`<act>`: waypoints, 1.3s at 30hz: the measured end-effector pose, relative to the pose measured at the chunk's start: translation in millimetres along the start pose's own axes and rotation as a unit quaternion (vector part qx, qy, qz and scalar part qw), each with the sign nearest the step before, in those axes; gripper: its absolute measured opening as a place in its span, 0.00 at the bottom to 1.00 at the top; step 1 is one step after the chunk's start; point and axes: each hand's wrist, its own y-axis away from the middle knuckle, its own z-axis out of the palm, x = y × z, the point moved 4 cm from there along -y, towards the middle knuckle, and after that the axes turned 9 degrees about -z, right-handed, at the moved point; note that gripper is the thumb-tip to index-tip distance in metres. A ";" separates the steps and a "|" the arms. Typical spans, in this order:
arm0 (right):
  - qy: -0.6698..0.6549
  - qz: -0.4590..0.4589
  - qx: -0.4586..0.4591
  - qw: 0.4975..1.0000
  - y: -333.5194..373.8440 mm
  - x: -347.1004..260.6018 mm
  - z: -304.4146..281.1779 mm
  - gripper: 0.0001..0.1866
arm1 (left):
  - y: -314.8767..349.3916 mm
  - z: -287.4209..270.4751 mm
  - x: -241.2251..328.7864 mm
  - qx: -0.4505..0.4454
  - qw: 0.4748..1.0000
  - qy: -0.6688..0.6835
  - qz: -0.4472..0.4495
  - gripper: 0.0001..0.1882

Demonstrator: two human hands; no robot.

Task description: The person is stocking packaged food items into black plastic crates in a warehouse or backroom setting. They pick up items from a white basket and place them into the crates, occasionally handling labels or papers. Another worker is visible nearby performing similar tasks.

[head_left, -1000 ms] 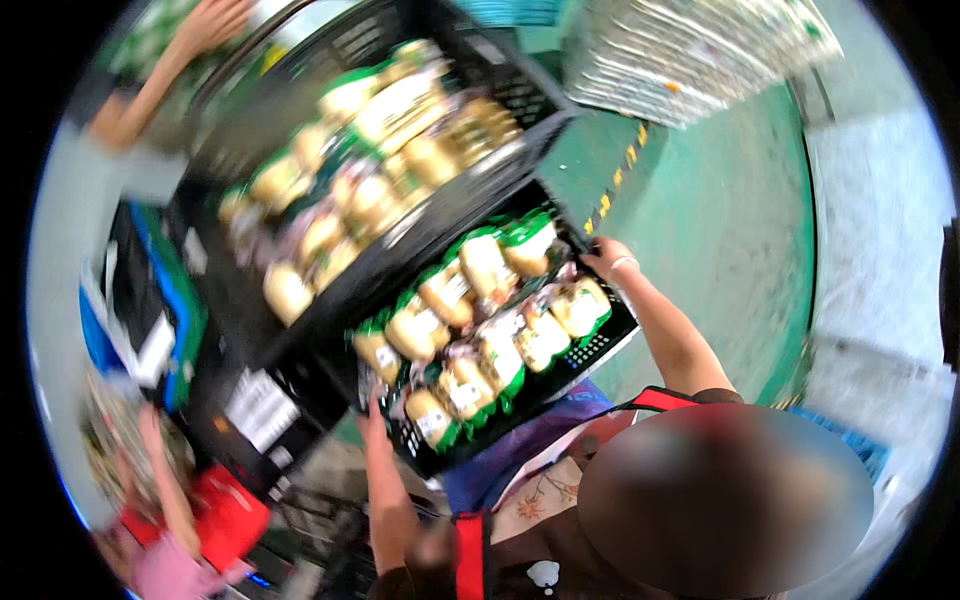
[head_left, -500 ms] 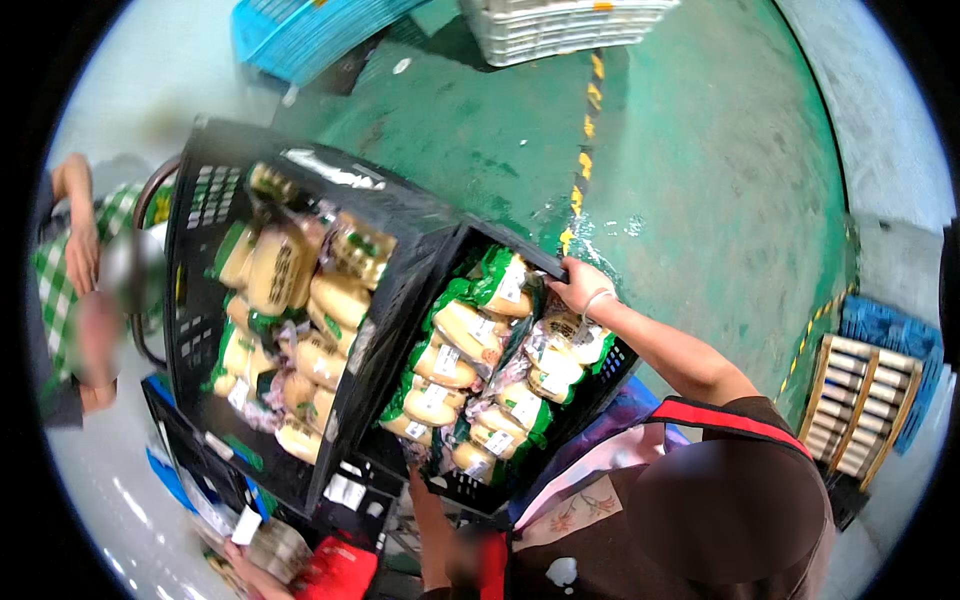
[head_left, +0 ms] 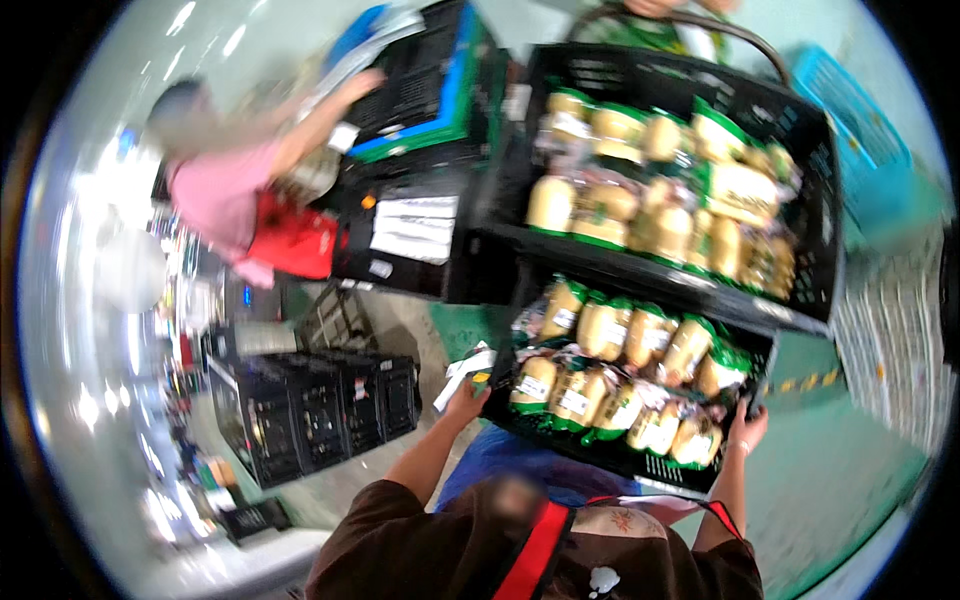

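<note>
I hold a black plastic crate (head_left: pixel 762 372) in front of my body. Two rows of pale-yellow oblong produce in clear and green bags (head_left: pixel 603 330) lie in it, several with white labels. My left hand (head_left: pixel 466 402) grips the crate's left end, its fingers partly hidden; white paper strips (head_left: pixel 466 370) stick up beside it. Around the right end is closed my right hand (head_left: pixel 746 430), with a thin band on the wrist. Directly beyond, close against my crate, stands a larger black crate (head_left: pixel 640 268) with similar bagged produce (head_left: pixel 740 192).
At the left, a co-worker in a pink top (head_left: pixel 215 205) reaches over stacked dark crates (head_left: pixel 405 170). Black folding crates (head_left: pixel 320 410) stand on the floor below. A blue basket (head_left: pixel 850 125) and white stacked crates (head_left: pixel 895 330) are at the right. Another person's hands show at the top.
My view has swung to the left, bringing the co-worker and floor crates into sight. The crate in my hands now lies crosswise before me, and my left hand shows at its end.
</note>
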 end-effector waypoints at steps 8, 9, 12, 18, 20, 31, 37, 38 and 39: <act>0.062 -0.406 0.063 0.910 80.3 -212.5 56.2 0.22 | 19.6 39.8 -263.2 -0.151 0.974 0.102 -0.132 0.26; 0.027 -0.397 0.009 0.917 106.3 -249.2 76.2 0.21 | 22.6 42.2 -285.0 -0.165 0.963 0.137 -0.161 0.25; -0.017 -0.300 -0.193 0.934 211.9 -330.9 145.9 0.17 | -5.9 23.9 -331.4 0.036 0.999 0.007 0.022 0.23; -0.019 -0.550 -0.522 0.651 469.0 -463.4 240.4 0.14 | -45.3 -64.1 -415.0 -0.066 0.853 0.515 -0.049 0.12; -0.006 -0.587 -0.563 0.581 522.5 -501.3 250.5 0.15 | -45.0 -97.2 -453.8 -0.006 0.849 0.526 -0.055 0.10; 0.188 -0.598 -0.575 0.526 560.2 -577.6 298.3 0.15 | -45.7 -103.9 -530.5 0.071 0.736 0.670 -0.060 0.20; 0.062 -0.705 -0.500 0.498 611.6 -678.7 243.0 0.12 | -92.3 -103.0 -543.2 0.052 0.733 0.678 0.000 0.31; 0.047 -0.728 -0.464 0.502 607.7 -696.3 239.3 0.12 | -102.4 -110.6 -538.6 0.050 0.729 0.681 -0.037 0.32; 0.031 -0.732 -0.434 0.525 598.0 -710.6 238.7 0.11 | -113.0 -119.1 -532.2 0.048 0.724 0.684 -0.073 0.34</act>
